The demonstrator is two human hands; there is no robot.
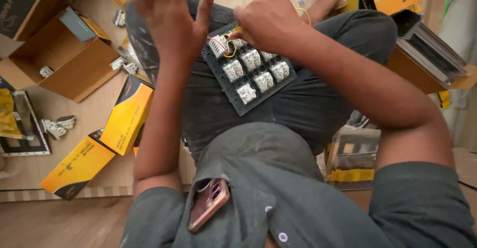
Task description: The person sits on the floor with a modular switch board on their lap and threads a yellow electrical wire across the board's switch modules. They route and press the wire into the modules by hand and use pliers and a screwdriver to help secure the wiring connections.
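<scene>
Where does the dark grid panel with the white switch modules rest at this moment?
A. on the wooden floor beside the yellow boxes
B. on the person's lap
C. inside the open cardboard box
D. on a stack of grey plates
B: the dark grid panel lies across the person's grey trousers, with the right hand on its far edge.

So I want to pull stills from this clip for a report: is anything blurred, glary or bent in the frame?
Head view: the left hand, raised and spread, is soft with motion blur; the right hand and the dark switch plate on the lap are sharper. Light is even and soft, with no harsh glare. The wide lens bows the edges, stretching the yellow boxes and the open cardboard box.
</scene>
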